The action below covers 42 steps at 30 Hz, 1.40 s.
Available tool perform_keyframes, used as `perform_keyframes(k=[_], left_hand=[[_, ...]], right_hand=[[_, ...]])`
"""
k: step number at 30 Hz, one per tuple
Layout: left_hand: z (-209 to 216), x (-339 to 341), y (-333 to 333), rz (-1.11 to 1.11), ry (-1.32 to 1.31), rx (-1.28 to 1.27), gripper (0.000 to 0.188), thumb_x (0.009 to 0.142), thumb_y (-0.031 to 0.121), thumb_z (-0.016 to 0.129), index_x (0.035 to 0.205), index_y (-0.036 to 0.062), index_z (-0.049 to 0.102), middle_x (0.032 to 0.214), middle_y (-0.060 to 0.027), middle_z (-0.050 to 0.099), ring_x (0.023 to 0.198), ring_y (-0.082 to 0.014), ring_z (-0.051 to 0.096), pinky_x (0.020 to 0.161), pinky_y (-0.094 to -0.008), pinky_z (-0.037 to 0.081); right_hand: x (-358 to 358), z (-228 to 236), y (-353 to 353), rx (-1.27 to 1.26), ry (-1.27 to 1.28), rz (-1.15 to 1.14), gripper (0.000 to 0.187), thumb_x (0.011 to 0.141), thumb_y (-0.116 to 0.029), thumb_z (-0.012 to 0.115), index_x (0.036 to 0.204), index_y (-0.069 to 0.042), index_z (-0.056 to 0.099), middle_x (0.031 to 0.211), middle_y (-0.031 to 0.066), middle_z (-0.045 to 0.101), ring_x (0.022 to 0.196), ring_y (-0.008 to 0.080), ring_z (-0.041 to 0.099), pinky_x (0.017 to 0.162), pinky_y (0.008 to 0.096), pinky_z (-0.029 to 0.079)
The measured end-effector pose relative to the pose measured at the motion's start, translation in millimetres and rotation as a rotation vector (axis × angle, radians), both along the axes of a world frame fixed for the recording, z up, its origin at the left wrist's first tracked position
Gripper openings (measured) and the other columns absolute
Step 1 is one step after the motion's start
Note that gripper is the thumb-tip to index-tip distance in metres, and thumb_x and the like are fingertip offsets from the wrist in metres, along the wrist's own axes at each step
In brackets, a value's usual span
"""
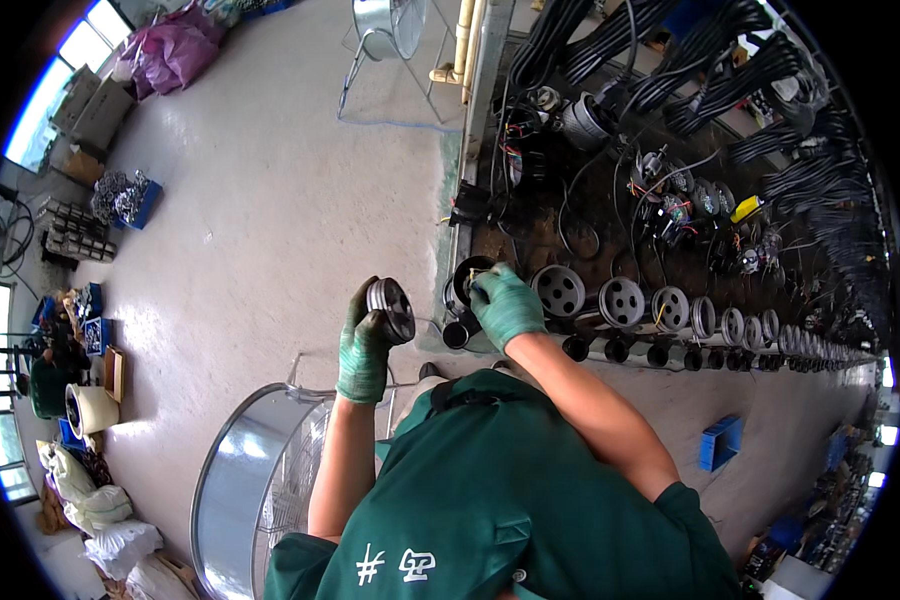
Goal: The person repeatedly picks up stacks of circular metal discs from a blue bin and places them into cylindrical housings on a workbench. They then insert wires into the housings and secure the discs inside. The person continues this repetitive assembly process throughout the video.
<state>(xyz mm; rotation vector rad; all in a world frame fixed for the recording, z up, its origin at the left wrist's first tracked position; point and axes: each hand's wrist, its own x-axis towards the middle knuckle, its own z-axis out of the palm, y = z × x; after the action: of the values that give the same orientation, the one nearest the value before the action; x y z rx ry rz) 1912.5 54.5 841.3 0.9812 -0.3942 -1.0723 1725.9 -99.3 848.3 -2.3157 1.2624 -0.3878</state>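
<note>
Pale concrete floor borders a dark workbench strewn with black cables, grey perforated caps lined along its near edge. Over the floor left of the bench, the person's gloved left hand pinches a ridged grey cover between thumb and fingers, its face tilted rightward. At the bench's near-left corner, the gloved right hand has its fingers bunched at the mouth of a black cylindrical housing; what they grip, one cannot tell.

a grey grooved disc with holes, tilted, left of a dark round housing
</note>
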Motion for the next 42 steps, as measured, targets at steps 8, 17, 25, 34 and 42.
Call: perform_keyframes(k=[8, 17, 25, 34, 42], left_hand=[[7, -13, -46, -0.212, 0.049, 0.059, 0.077, 0.099, 0.057, 0.056, 0.158, 0.0106, 0.039, 0.14, -0.0096, 0.059, 0.119, -0.0215, 0.063, 0.094, -0.039, 0.057], [37, -18, -81, -0.459, -0.081, 0.201, 0.077, 0.102, 0.062, 0.043, 0.161, 0.0136, 0.036, 0.141, -0.0098, 0.061, 0.118, -0.019, 0.065, 0.086, -0.0355, 0.059], [38, -34, -95, -0.551, -0.363, 0.132, 0.069, 0.109, 0.046, 0.047, 0.159, -0.0001, 0.033, 0.139, -0.0132, 0.062, 0.12, -0.019, 0.064, 0.1, -0.0308, 0.053], [16, -50, -105, -0.378, -1.013, 0.135, 0.097, 0.085, 0.054, 0.082, 0.152, -0.0032, 0.043, 0.124, -0.0204, 0.064, 0.113, -0.032, 0.067, 0.097, -0.0394, 0.056], [33, -55, -102, -0.241, -1.457, 0.117, 0.119, 0.056, 0.063, 0.093, 0.147, -0.0006, 0.051, 0.124, -0.0225, 0.061, 0.111, -0.0413, 0.059, 0.097, -0.0495, 0.051]], right_hand=[[-29, -13, 7, 0.373, -0.425, -0.21, 0.019, 0.096, -0.016, 0.068, 0.109, -0.003, 0.065, 0.1, 0.0265, 0.07, 0.094, 0.0464, 0.068, 0.079, 0.0481, 0.054], [-32, -19, 14, 0.092, -0.555, -0.121, 0.019, 0.098, -0.011, 0.067, 0.115, -0.003, 0.068, 0.107, 0.0212, 0.071, 0.097, 0.0423, 0.068, 0.083, 0.0452, 0.056], [-43, -28, 12, 0.058, -0.483, -0.01, 0.019, 0.102, -0.013, 0.06, 0.12, -0.009, 0.065, 0.11, 0.0193, 0.068, 0.1, 0.0431, 0.068, 0.081, 0.0506, 0.056], [-46, -26, 10, 0.08, -0.519, 0.023, 0.027, 0.098, -0.011, 0.063, 0.125, -0.008, 0.064, 0.113, 0.0214, 0.066, 0.102, 0.0436, 0.067, 0.082, 0.0497, 0.056], [-42, -31, 13, 0.035, -0.538, -0.051, 0.017, 0.091, 0.002, 0.066, 0.108, -0.002, 0.068, 0.099, 0.0142, 0.07, 0.087, 0.0286, 0.069, 0.078, 0.0389, 0.055]])
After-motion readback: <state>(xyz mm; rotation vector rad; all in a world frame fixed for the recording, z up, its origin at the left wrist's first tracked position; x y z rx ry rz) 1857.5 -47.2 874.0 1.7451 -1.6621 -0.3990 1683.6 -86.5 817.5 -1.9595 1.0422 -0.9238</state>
